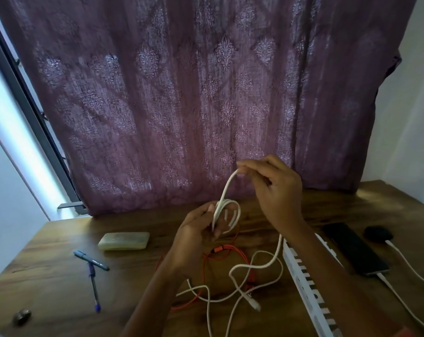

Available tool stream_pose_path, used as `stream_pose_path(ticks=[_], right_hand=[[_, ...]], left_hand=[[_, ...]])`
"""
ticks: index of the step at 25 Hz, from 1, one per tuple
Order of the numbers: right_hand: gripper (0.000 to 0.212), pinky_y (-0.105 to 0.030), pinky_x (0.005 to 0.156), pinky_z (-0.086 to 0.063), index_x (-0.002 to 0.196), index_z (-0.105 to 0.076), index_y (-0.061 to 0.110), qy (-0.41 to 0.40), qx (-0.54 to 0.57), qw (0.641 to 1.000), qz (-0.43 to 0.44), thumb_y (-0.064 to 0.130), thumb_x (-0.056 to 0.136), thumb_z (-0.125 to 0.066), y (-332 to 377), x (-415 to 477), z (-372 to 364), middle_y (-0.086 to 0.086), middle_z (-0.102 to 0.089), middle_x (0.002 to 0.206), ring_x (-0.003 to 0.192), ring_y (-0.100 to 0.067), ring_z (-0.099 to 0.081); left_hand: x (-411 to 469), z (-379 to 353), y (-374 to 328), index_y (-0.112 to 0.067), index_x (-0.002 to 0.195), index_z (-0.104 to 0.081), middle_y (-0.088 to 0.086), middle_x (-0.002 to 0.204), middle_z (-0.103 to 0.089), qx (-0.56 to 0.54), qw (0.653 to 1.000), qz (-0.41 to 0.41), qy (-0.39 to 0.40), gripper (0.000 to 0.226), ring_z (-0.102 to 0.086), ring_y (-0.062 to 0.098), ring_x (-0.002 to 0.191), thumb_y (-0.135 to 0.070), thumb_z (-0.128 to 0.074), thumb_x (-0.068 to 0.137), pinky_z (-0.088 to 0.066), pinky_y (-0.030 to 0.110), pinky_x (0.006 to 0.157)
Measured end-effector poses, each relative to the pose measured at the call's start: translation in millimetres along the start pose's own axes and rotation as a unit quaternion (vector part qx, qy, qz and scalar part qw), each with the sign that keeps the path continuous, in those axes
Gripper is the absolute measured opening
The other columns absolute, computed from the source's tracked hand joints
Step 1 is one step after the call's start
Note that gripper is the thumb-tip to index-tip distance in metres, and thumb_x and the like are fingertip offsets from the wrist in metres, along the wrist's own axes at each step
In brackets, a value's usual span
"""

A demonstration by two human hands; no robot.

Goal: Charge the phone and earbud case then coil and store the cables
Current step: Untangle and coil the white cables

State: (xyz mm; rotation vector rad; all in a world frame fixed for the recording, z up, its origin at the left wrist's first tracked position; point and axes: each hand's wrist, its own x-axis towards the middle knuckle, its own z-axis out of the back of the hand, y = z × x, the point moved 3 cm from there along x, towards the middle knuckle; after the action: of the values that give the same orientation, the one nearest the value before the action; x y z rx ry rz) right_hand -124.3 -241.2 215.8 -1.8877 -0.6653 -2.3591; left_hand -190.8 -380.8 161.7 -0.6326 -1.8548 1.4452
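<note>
Coiling a white cable (226,210) above the table (60,276). Left hand (198,229) grip clamped on a few gathered loops; right hand (276,188) grip pinched shut on the strand rising from those loops, up and to the right of the left grip. Below both grips, the loose tail sprawled on the table, crossing an orange cable (226,255). Right of the grips, past a white power strip (303,271), the phone (354,249) and the earbud case (378,233), each with a white lead plugged in. Probably light, limp, a little springy and smooth: loops apt to slip or spread open unless pinched where they cross. Best taken close to the coil, feeding short lengths, not near the plug end (253,305).
</note>
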Motion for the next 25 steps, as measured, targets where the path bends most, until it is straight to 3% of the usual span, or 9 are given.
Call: stream_pose_path(ticks=[3,7,12,17,21,25], right_hand=[[0.034,-0.030,0.049,-0.046,0.097,-0.073,0.016,0.021,-0.012,0.998,-0.058,0.041,0.087,-0.053,-16.8,-6.8,-8.7,-0.001,-0.066,0.074,0.055,-0.013,-0.055],[0.029,-0.020,0.059,-0.046,0.098,-0.072,0.019,0.063,-0.061,0.993,-0.083,0.035,0.088,-0.050,-23.4,-28.0,-21.2,0.002,-0.071,0.084,0.068,-0.012,-0.064],[0.037,-0.023,0.040,-0.045,0.101,-0.071,0.021,0.134,-0.187,0.973,0.010,0.033,0.086,-0.040,-8.2,-53.7,-31.6,0.001,-0.066,0.071,0.049,-0.016,-0.060],[0.027,-0.018,0.035,-0.039,0.107,-0.069,0.019,0.164,-0.225,0.956,0.088,0.028,0.087,-0.053,7.9,-76.7,-30.6,0.005,-0.063,0.072,0.047,-0.009,-0.053],[0.033,-0.021,0.034,-0.043,0.096,-0.071,0.012,0.182,-0.230,0.949,0.115,0.011,0.065,-0.080,20.9,-84.3,-28.7,0.001,-0.064,0.074,0.047,-0.010,-0.055],[0.023,-0.019,0.036,-0.042,0.089,-0.073,0.010,0.160,-0.223,0.950,0.148,0.005,0.079,-0.053,33.4,-76.2,-18.3,0.000,-0.063,0.073,0.051,-0.011,-0.055]], left_hand=[[-0.9,-4.5,-4.9,-0.005,0.097,-0.068,-0.002,0.052,-0.037,-0.108,0.994,0.003,0.030,0.044,-0.040,0.015,0.062,-0.032,-0.034,0.091,-0.034,0.032,0.078],[4.6,-10.3,-18.3,0.001,0.091,-0.065,-0.004,0.048,-0.036,-0.247,0.969,0.011,0.006,0.042,-0.041,0.006,0.046,-0.028,-0.035,0.094,-0.046,0.024,0.072],[14.3,-3.7,-28.6,-0.001,0.098,-0.063,-0.006,0.053,-0.040,-0.299,0.952,-0.023,-0.056,0.043,-0.039,0.003,0.046,-0.029,-0.031,0.095,-0.053,0.017,0.073],[19.5,8.8,-21.4,-0.007,0.091,-0.061,-0.004,0.063,-0.051,-0.201,0.966,-0.083,-0.142,0.034,-0.054,0.004,0.059,-0.025,-0.034,0.098,-0.049,0.016,0.070],[15.9,7.7,-14.1,-0.006,0.096,-0.058,-0.001,0.072,-0.056,-0.038,0.972,-0.127,-0.195,0.029,-0.063,0.005,0.069,-0.025,-0.036,0.097,-0.049,0.018,0.069],[14.9,8.1,-11.5,-0.007,0.098,-0.051,-0.006,0.070,-0.062,0.211,0.934,-0.198,-0.208,0.015,-0.063,0.004,0.065,-0.016,-0.040,0.096,-0.046,0.013,0.058]])
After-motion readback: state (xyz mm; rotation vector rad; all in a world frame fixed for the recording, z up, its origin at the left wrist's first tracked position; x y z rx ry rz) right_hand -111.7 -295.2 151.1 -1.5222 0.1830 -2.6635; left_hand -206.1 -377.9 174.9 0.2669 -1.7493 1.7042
